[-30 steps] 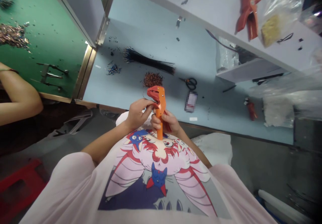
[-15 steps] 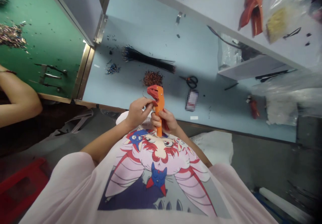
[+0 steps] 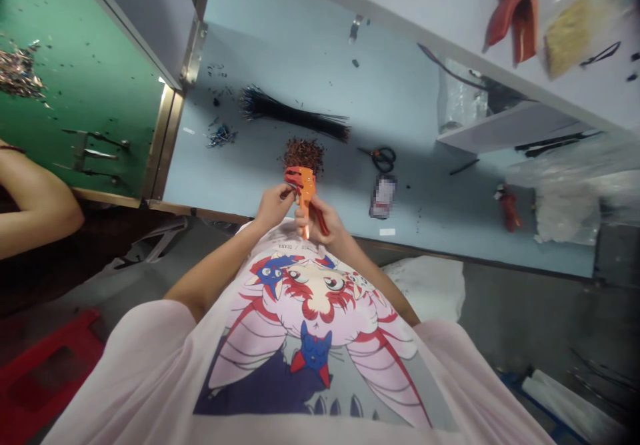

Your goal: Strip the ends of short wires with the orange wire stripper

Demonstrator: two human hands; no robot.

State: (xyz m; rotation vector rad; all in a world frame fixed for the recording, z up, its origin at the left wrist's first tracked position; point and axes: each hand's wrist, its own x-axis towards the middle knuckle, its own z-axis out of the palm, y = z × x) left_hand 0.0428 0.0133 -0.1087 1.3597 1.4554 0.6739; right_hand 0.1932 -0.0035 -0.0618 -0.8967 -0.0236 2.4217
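My right hand [image 3: 329, 221] is wrapped round the handles of an orange and red wire stripper [image 3: 307, 186], its head pointing away from me at the bench edge. The red handle [image 3: 320, 217] stands apart from the orange one. At the left side of the stripper's red jaws, my left hand [image 3: 274, 206] is closed in a pinch; what its fingertips hold is too small to make out. Just beyond the tool's head lies a pile of small copper-coloured scraps [image 3: 305, 153]. Behind that is a bundle of black wires [image 3: 295, 117], and to its left a small heap of blue-tipped pieces [image 3: 220, 135].
Scissors [image 3: 381, 158] and a blurred-out object [image 3: 383, 196] lie right of the scraps. Farther right are a red-handled tool [image 3: 509, 209] and plastic bags [image 3: 567, 211]. A shelf [image 3: 400, 11] overhangs the back. At left, another person's arm [image 3: 40, 198] rests by a green bench [image 3: 115, 51].
Both hands and the wire stripper have moved up, away from my body and slightly left. The stripper's head now overlaps the near edge of the scrap pile, and its handles look wider apart.
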